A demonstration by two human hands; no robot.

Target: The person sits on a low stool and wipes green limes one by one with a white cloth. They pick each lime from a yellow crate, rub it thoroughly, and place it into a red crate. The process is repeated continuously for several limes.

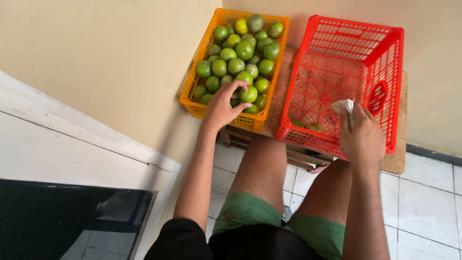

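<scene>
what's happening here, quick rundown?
A seated person reaches the left hand into an orange crate full of green citrus fruits, fingers closing around one fruit near the front. The right hand holds a crumpled pale cloth over a red crate, which is nearly empty: two fruits lie at its near edge. Both crates sit side by side on a low wooden board against the wall.

You've got 2 plastic crates: 1 orange crate (192, 103) w/ approx. 30 green citrus fruits (235, 65), 1 red crate (392, 58) w/ 2.
</scene>
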